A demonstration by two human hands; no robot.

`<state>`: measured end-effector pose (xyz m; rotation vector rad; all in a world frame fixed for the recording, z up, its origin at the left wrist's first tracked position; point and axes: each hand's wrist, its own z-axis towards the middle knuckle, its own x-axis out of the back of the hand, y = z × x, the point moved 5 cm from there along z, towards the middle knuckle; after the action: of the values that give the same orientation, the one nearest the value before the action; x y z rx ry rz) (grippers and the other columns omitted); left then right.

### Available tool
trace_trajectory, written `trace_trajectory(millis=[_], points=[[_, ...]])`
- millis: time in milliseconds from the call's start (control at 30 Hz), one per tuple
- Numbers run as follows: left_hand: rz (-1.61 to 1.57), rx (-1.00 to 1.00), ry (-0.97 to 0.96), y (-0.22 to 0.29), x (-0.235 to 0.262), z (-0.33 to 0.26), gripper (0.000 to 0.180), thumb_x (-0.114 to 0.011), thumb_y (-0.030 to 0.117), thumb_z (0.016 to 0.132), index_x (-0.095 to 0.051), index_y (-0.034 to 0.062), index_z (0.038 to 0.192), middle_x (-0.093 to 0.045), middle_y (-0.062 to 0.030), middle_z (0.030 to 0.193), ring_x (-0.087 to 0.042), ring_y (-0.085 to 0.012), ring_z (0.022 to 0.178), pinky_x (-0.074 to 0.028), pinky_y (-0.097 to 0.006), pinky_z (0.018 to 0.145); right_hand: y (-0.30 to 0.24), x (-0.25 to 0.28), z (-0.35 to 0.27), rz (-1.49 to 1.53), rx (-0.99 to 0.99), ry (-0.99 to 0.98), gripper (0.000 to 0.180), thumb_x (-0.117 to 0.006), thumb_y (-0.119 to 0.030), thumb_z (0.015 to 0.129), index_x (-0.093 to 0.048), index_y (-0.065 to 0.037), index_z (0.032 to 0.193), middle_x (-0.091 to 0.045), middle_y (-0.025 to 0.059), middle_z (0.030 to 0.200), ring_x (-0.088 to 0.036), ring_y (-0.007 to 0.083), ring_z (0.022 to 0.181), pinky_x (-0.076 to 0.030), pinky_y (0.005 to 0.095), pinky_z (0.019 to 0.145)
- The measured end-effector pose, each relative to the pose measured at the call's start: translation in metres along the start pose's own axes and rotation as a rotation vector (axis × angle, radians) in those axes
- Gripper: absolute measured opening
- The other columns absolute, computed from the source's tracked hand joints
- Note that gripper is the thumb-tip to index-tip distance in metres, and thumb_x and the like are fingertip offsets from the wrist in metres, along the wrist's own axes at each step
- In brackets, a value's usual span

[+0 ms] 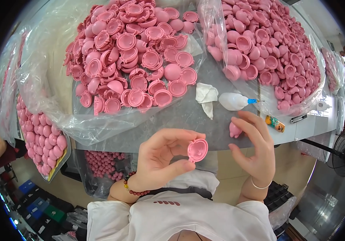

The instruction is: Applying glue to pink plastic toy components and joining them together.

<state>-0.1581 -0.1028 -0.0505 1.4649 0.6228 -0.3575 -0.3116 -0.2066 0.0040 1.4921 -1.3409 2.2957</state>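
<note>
Shell (197, 150) is pinched at its edge by left hand (153, 162), presumably to expose its hollow; right hand (259, 150) is spread beside pink piece (234, 130), contact unclear.

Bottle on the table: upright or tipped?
Tipped: the white bottle lies on its side on the grey table, its blue tip pointing right.

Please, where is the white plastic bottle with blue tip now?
In the head view, the white plastic bottle lies on the grey tabletop, right of centre, just right of the crumpled white sheet.
</note>
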Motion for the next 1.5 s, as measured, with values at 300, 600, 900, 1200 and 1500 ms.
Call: trace_trajectory(millis=[300, 600, 900, 1200, 1500], points=[[0.059, -0.025, -0.021, 0.002, -0.002, -0.001, 0.044, -0.068, -0.002, 0.07, -0.045, -0.0035, 0.108, -0.052, -0.022, 0.111, -0.053, -0.0235, 0.104, -0.045, -0.033, 0.087, 0.006, -0.006, -0.004, 0.092, 0.074, 0.05, 0.039, -0.067, 0.003, 0.054, -0.062, 0.001, 0.092, -0.058, 0.0097, 0.084, -0.057, 0.0206, 0.069, -0.046, 0.0255, 0.056], [0.421, -0.128, -0.072, 0.007, -0.01, -0.002, 0.04, -0.066, -0.01, 0.068, -0.053, -0.0063, 0.105, -0.053, -0.0206, 0.108, -0.058, -0.0225, 0.096, -0.051, -0.03, 0.079, -0.025, -0.023, -0.001, 0.259, 0.379, 0.146, 0.042, -0.076, -0.009, 0.049, -0.063, 0.0, 0.087, -0.059, 0.009, 0.08, -0.056, 0.0192, 0.068, -0.045, 0.0262, 0.055], [0.397, -0.113, -0.06, 0.003, -0.006, -0.001, 0.038, -0.066, -0.012, 0.067, -0.056, -0.0056, 0.103, -0.053, -0.0223, 0.111, -0.06, -0.0219, 0.091, -0.05, -0.029, 0.078, -0.025, -0.026, -0.006, 0.21, 0.328, 0.181, 0.042, -0.079, -0.016, 0.049, -0.064, -0.003, 0.086, -0.056, 0.0052, 0.075, -0.052, 0.0161, 0.063, -0.041, 0.0245, 0.051], [0.47, -0.135, -0.119, 0.007, -0.008, 0.001, 0.041, -0.071, -0.007, 0.064, -0.058, -0.0037, 0.103, -0.055, -0.0222, 0.11, -0.059, -0.0221, 0.095, -0.048, -0.031, 0.081, -0.026, -0.027, -0.012, 0.168, 0.366, 0.285, 0.041, -0.08, -0.017, 0.049, -0.064, -0.004, 0.085, -0.056, 0.0044, 0.075, -0.051, 0.0153, 0.061, -0.04, 0.0243, 0.05], [0.524, -0.218, -0.036, 0.004, -0.008, 0.005, 0.048, -0.076, 0.0, 0.059, -0.059, -0.0042, 0.104, -0.06, -0.0178, 0.106, -0.057, -0.0214, 0.087, -0.046, -0.03, 0.074, -0.031, -0.032, -0.02, 0.07, 0.374, 0.33, 0.041, -0.078, -0.007, 0.06, -0.05, -0.008, 0.091, -0.056, 0.0052, 0.076, -0.054, 0.0185, 0.062, -0.042, 0.0264, 0.053]])
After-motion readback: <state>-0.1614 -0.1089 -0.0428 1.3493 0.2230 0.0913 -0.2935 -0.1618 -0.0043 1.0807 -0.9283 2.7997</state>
